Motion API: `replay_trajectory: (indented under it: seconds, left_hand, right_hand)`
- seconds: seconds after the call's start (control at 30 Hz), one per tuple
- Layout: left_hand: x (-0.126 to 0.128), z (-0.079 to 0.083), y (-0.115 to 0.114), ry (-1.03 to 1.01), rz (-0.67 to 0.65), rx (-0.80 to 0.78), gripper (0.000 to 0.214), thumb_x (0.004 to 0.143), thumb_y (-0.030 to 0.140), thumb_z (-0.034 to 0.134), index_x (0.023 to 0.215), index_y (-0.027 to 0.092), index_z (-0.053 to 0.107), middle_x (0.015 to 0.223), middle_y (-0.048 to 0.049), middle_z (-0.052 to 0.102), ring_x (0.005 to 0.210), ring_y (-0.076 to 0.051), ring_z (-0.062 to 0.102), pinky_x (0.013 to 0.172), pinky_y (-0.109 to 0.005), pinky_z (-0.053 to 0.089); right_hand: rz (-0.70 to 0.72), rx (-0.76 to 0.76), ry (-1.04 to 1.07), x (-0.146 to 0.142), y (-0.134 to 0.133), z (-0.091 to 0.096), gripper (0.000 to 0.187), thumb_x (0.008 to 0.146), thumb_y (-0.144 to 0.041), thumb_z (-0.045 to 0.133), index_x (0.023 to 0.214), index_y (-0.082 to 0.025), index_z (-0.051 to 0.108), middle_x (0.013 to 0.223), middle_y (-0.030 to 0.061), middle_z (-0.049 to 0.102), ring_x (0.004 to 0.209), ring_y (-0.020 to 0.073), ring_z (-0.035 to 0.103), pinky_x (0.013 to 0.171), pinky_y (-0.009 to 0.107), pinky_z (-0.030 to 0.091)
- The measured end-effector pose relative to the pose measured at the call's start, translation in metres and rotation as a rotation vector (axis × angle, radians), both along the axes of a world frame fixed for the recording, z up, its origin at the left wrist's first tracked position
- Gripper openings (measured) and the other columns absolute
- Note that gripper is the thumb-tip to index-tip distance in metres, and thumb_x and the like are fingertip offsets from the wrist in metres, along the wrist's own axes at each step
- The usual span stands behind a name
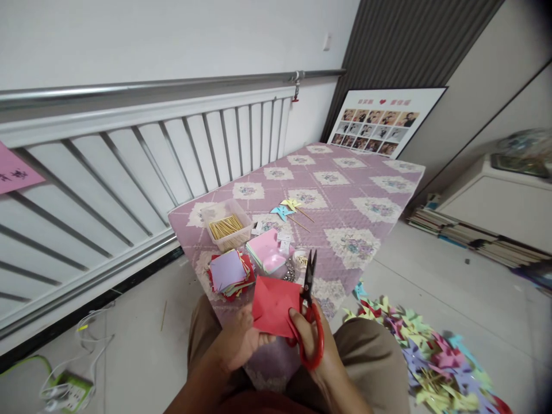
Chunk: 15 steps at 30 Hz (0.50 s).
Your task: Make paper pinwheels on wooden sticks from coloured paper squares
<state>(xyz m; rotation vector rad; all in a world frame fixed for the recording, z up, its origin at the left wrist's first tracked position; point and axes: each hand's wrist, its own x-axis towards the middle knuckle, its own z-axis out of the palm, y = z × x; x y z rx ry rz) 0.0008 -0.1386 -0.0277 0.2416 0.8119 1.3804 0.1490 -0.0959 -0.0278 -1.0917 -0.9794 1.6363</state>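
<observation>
My left hand point(239, 343) is closed on the lower left edge of a red paper square point(275, 305), held above my lap. My right hand point(311, 339) grips red-handled scissors point(311, 313) by their loops; the dark blades point up, close together, beside the paper's right edge. Just beyond, on the purple patterned mat point(345, 201), lie a stack of purple and red paper squares point(229, 273) and a pink and green stack point(267, 253).
A clear tub of wooden sticks point(226, 228) stands on the mat, with two finished pinwheels point(288, 209) past it. Several coloured pinwheels are heaped on the floor point(431, 356) at right. A white railing point(129, 167) runs along the left; a photo board point(379, 123) leans at the mat's far end.
</observation>
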Motion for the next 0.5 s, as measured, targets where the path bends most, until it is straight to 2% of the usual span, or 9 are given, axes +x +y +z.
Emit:
replay_trajectory:
  seconds: [0.1, 0.2, 0.33, 0.4, 0.5]
  left_hand:
    - [0.013, -0.015, -0.006, -0.156, -0.129, 0.042, 0.041, 0.064, 0.045, 0.08, 0.094, 0.02, 0.069, 0.101, -0.0116, 0.069, 0.085, -0.023, 0.065, 0.069, -0.031, 0.05]
    - [0.027, -0.022, -0.006, -0.159, -0.062, 0.033, 0.033, 0.067, 0.036, 0.079, 0.092, 0.018, 0.068, 0.089, -0.0085, 0.07, 0.083, -0.019, 0.064, 0.071, -0.028, 0.048]
    - [0.036, -0.018, 0.004, -0.078, 0.062, 0.002, 0.029, 0.068, 0.031, 0.079, 0.091, 0.019, 0.066, 0.085, -0.004, 0.07, 0.072, -0.014, 0.064, 0.067, -0.028, 0.049]
    - [0.036, -0.013, 0.01, -0.044, 0.1, -0.034, 0.031, 0.066, 0.03, 0.08, 0.09, 0.018, 0.064, 0.085, -0.0034, 0.07, 0.069, -0.014, 0.064, 0.062, -0.026, 0.049]
    - [0.035, -0.006, 0.015, -0.015, 0.135, -0.112, 0.032, 0.061, 0.027, 0.083, 0.083, 0.018, 0.062, 0.074, 0.0004, 0.068, 0.06, -0.011, 0.061, 0.055, -0.023, 0.046]
  right_hand:
    - [-0.066, 0.012, 0.05, -0.003, 0.001, 0.0, 0.036, 0.081, -0.037, 0.066, 0.111, -0.024, 0.051, 0.075, -0.0023, 0.06, 0.05, 0.0128, 0.052, 0.042, 0.023, 0.042]
    - [-0.129, 0.037, 0.068, -0.006, 0.001, 0.0, 0.026, 0.083, -0.035, 0.065, 0.104, -0.024, 0.053, 0.084, -0.0003, 0.063, 0.061, 0.015, 0.058, 0.051, 0.024, 0.047]
    - [-0.112, 0.071, 0.042, -0.007, 0.0, -0.001, 0.03, 0.083, -0.035, 0.065, 0.108, -0.024, 0.051, 0.092, 0.0015, 0.066, 0.071, 0.0172, 0.063, 0.062, 0.026, 0.051]
    - [-0.101, 0.086, 0.004, -0.006, 0.0, -0.001, 0.033, 0.082, -0.037, 0.066, 0.109, -0.024, 0.051, 0.094, 0.0026, 0.067, 0.073, 0.0179, 0.063, 0.063, 0.026, 0.051]
    - [-0.108, 0.108, -0.071, -0.003, 0.001, -0.003, 0.039, 0.079, -0.04, 0.068, 0.109, -0.022, 0.051, 0.095, 0.0041, 0.068, 0.078, 0.0194, 0.064, 0.062, 0.025, 0.051]
